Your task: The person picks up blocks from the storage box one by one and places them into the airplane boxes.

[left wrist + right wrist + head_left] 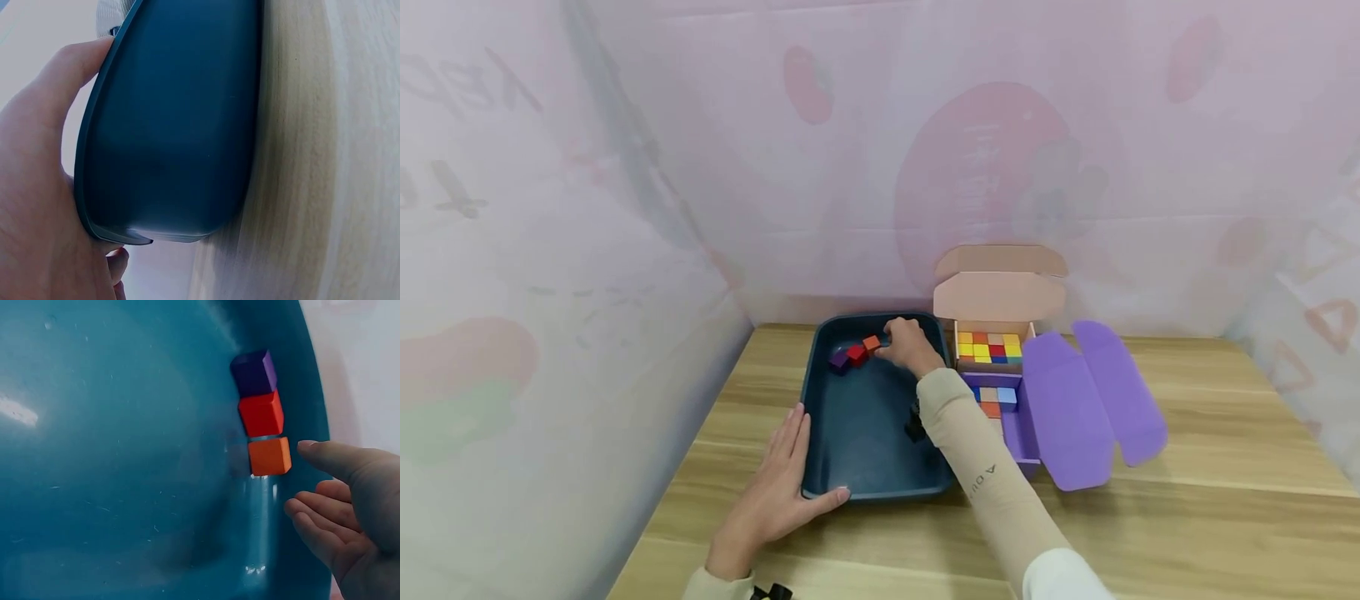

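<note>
A dark blue tray [859, 425] lies on the wooden table. Against its far wall, a purple cube [839, 360], a red cube [857, 354] and an orange cube [871, 342] form a row. My right hand [901, 340] hovers at the orange end with relaxed fingers and holds nothing. In the right wrist view, a fingertip of this right hand [325, 481] lies just beside the orange cube [269, 456], which follows the red cube [260, 414] and purple cube [253, 373]. My left hand [790, 475] rests flat on the tray's near left corner, thumb along the front rim. Its palm [37, 187] touches the tray's rim [94, 156].
Right of the tray stands an open cardboard box [989, 347] packed with several coloured cubes, its lid raised. In front of it an open purple box [1009, 417] holds a few cubes, its flaps [1090, 400] spread rightward. Curtained walls close in at the left and back.
</note>
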Tool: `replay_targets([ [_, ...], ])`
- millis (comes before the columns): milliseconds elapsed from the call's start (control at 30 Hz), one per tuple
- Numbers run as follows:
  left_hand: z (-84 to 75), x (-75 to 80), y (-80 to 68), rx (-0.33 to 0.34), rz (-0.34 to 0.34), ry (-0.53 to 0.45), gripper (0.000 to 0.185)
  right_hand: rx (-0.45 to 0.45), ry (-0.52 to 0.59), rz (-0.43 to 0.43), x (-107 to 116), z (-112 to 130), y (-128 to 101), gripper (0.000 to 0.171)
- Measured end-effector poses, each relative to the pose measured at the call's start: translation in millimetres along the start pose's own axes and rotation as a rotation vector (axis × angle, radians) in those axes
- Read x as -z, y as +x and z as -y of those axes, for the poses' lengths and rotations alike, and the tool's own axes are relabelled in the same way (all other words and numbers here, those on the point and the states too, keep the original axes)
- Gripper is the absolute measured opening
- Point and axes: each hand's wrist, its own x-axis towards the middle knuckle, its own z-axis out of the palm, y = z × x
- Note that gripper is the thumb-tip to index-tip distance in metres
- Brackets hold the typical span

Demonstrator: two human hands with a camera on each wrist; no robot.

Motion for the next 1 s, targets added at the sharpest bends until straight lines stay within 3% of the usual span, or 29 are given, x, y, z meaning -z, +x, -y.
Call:
replay_targets([
  [533, -8.6, -6.0, -9.9, -0.012, -0.014, -0.009, 0.126, -0.045, -0.038, 0.003, -26, -17, 20, 0.053],
  [1000, -12.1, -8.2, -6.3, -0.045, -0.006, -0.017, 0.127, -0.022, -0.042, -0.061, -29, -22, 15, 0.029],
])
